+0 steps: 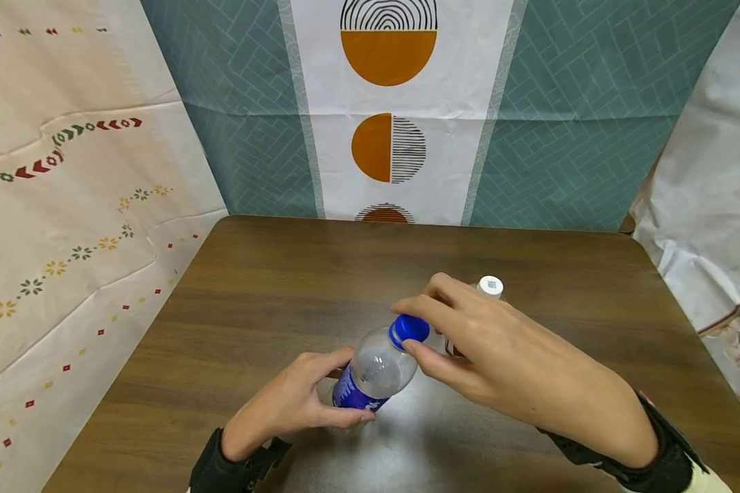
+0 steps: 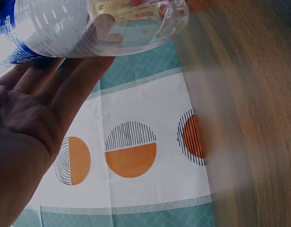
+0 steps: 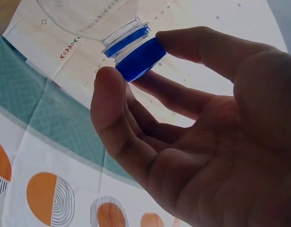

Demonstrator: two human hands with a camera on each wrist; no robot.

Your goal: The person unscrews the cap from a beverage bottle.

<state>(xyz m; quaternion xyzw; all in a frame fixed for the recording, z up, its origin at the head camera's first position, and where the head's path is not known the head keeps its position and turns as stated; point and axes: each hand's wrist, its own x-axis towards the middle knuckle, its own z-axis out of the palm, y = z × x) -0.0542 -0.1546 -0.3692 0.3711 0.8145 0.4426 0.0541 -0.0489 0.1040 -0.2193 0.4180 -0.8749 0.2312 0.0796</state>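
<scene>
A clear plastic bottle (image 1: 384, 363) with a blue label leans toward the right in the head view. My left hand (image 1: 308, 394) grips it around the label, thumb on the near side; in the left wrist view the fingers (image 2: 83, 80) pass along the bottle's wall. At the neck, my right hand (image 1: 475, 339) pinches the blue cap (image 3: 141, 59) between thumb and fingertips. In the right wrist view, clear neck thread shows between this cap and the blue ring (image 3: 127, 41) below it. The bottle looks empty of liquid.
Behind my right hand stands another container with a white cap (image 1: 490, 286), mostly hidden by the hand. The brown wooden table (image 1: 284, 274) spreads under both hands. A patterned cloth (image 1: 401, 99) hangs at its far edge, with pale cloths at the left and right.
</scene>
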